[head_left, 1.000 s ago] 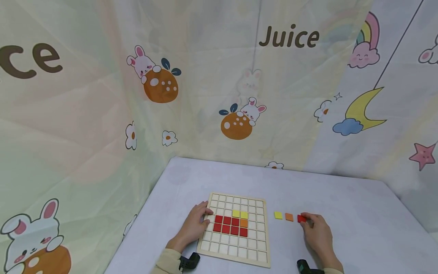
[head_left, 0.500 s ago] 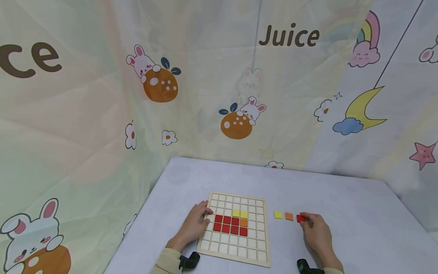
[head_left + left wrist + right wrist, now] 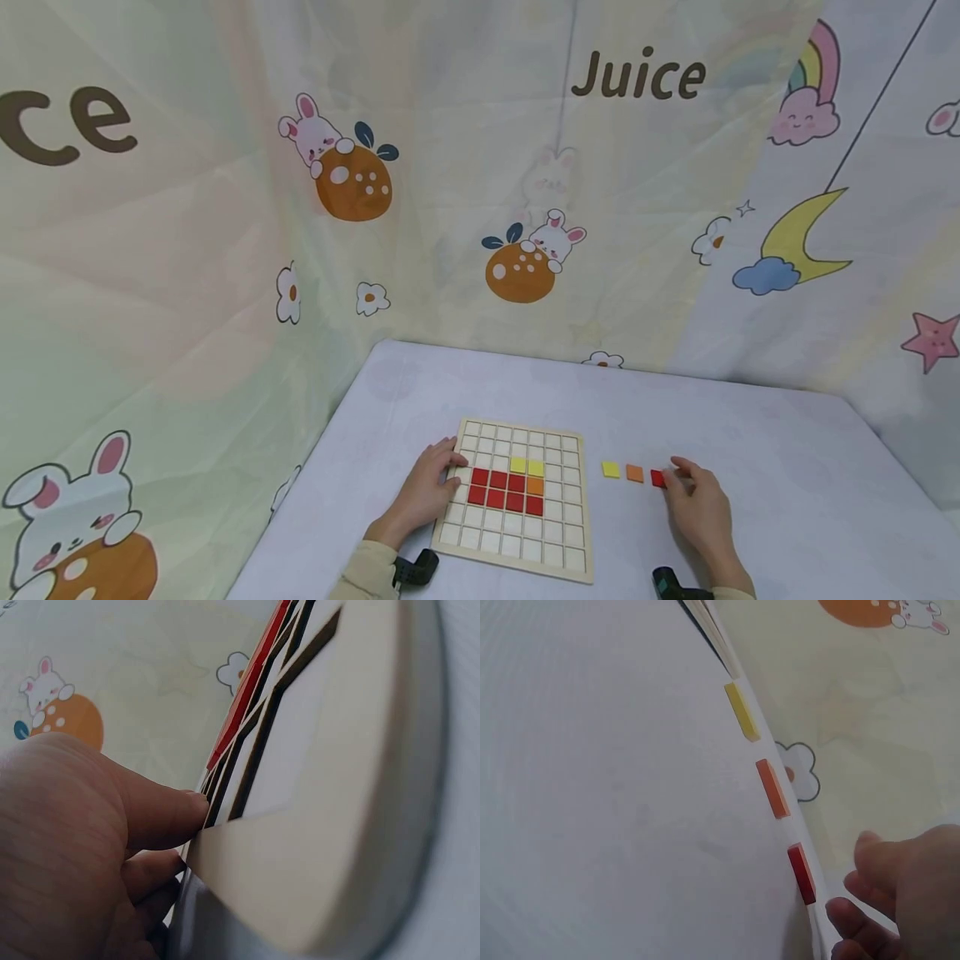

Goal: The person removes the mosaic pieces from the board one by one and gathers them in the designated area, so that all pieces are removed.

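Observation:
A wooden grid board [image 3: 513,533] lies on the table, holding two rows of red tiles [image 3: 496,498], plus yellow tiles [image 3: 527,467] and an orange tile [image 3: 535,486]. At its left edge my left hand [image 3: 427,491] grips the frame; in the left wrist view the thumb [image 3: 169,814] presses the rim with the fingers curled beside it. To the board's right a loose yellow tile [image 3: 611,470], orange tile [image 3: 634,473] and red tile [image 3: 658,478] lie in a row. My right hand [image 3: 699,508] is just right of the red tile, its fingers parted and apart from it in the right wrist view.
The white-covered table [image 3: 780,467] ends at a printed cloth backdrop [image 3: 450,250] behind and to the left. Black wrist devices sit on both wrists, the left one [image 3: 416,569] close to the board's near-left corner.
My right hand has let go of the red tile and its fingers have spread, drawing slightly right. The tile stays at the end of the row. My left hand keeps its place.

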### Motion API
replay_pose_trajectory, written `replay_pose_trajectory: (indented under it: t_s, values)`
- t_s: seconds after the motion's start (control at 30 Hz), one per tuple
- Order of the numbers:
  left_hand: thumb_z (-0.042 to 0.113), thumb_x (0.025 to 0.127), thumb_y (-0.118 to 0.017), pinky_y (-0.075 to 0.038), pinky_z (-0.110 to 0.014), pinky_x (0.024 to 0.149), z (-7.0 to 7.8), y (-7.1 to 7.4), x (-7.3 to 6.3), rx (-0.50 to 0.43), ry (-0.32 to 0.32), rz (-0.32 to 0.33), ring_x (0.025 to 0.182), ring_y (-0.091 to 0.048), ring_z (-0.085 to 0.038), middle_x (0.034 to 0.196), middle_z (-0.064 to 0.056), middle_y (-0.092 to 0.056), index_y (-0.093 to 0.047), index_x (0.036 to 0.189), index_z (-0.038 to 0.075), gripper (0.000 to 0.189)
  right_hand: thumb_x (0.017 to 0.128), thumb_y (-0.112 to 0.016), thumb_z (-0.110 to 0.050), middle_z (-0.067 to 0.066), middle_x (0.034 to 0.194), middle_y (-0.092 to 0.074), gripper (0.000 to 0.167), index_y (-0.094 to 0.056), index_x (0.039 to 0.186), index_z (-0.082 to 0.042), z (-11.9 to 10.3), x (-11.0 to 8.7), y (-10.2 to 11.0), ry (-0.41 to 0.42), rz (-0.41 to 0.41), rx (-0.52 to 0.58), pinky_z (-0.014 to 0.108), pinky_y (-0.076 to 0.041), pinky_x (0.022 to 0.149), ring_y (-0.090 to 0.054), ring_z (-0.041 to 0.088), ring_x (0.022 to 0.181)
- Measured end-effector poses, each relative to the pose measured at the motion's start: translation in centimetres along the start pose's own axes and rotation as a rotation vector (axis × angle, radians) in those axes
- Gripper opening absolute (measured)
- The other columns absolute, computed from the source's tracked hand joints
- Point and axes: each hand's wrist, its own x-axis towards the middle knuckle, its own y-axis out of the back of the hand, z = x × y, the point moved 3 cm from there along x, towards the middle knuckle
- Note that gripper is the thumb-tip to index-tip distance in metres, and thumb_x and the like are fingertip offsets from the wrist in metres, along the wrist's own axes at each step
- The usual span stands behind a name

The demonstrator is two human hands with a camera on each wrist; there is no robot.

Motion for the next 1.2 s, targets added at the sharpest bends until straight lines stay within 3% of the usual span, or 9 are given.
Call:
replay_pose_trajectory:
  t_s: [0.23, 0.4, 0.57, 0.87, 1.2]
  values:
    - [0.002, 0.09, -0.061, -0.018, -0.047, 0.122, 0.0, -0.1, 0.1, 0.003, 0.006, 0.003, 0.144, -0.03, -0.031, 0.151, -0.013, -0.041, -0.064, 0.106, 0.014, 0.02, 0.099, -0.054, -0.018, 0.022, 0.11, -0.06, 0.03, -0.063, 0.118, 0.003, -1.5, -0.8, -0.6, 0.001, 0.141, 0.07, 0.045, -0.047, 0.076, -0.054, 0.033, 0.096]
    - [0.001, 0.09, -0.061, -0.018, -0.049, 0.121, 0.0, 0.0, 0.1, -0.002, -0.008, 0.007, 0.143, -0.03, -0.033, 0.151, -0.015, -0.041, -0.064, 0.106, 0.013, 0.02, 0.097, -0.058, -0.016, 0.016, 0.098, -0.062, 0.023, -0.067, 0.109, 0.001, -3.1, -1.4, -1.3, 0.047, 0.181, 0.083, 0.032, -0.042, 0.062, -0.052, 0.026, 0.083]
    - [0.002, 0.09, -0.061, -0.018, -0.047, 0.122, 0.0, -0.1, 0.1, 0.004, 0.003, 0.006, 0.144, -0.03, -0.031, 0.151, -0.014, -0.041, -0.064, 0.106, 0.014, 0.02, 0.096, -0.06, -0.016, 0.012, 0.097, -0.063, 0.02, -0.069, 0.106, -0.001, -4.5, -2.0, -2.3, 0.085, 0.17, 0.103, 0.029, -0.041, 0.063, -0.053, 0.022, 0.081]
    - [-0.001, 0.09, -0.061, -0.019, -0.049, 0.121, -0.1, 0.1, 0.1, 0.01, -0.021, 0.013, 0.143, -0.031, -0.034, 0.15, -0.017, -0.042, -0.064, 0.106, 0.012, 0.021, 0.093, -0.062, -0.009, 0.011, 0.101, -0.064, 0.014, -0.069, 0.104, -0.003, -6.1, -3.2, -3.8, 0.101, 0.159, 0.162, 0.045, -0.049, 0.083, -0.058, 0.025, 0.09]
    - [0.001, 0.089, -0.062, -0.02, -0.048, 0.121, -0.3, 0.0, 0.0, 0.022, -0.033, 0.01, 0.143, -0.032, -0.033, 0.15, -0.016, -0.042, -0.064, 0.107, 0.012, 0.021, 0.091, -0.065, -0.008, 0.007, 0.101, -0.065, 0.012, -0.069, 0.102, -0.007, -8.0, -4.9, -5.5, 0.145, 0.059, 0.171, 0.044, -0.05, 0.089, -0.059, 0.022, 0.099]
